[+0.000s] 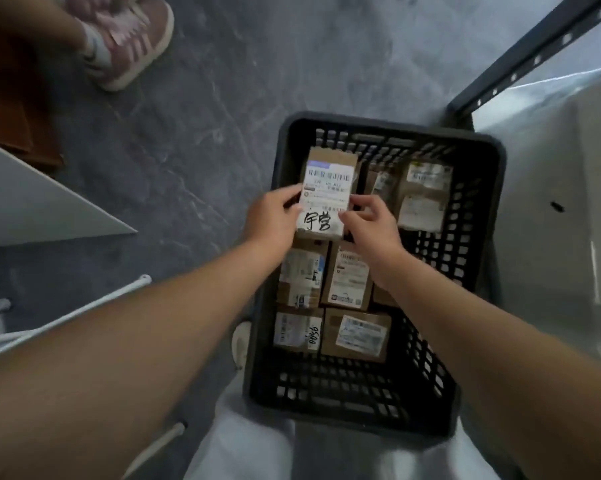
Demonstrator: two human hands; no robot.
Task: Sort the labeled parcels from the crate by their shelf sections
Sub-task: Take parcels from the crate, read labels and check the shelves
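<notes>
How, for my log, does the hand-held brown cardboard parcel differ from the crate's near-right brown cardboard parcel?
Held brown cardboard parcel: gripped by left hand and right hand, handwritten characters. Near-right brown cardboard parcel: untouched in black plastic crate, print only. Both bear white labels.

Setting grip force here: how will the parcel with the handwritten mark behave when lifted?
The parcel looks like a flat-faced cardboard box, so it is probably stiff and unlikely to roll. The left hand and right hand pinch it by fingertips at its edges, suggesting it is light. Its paper label may be slightly slick.
</notes>
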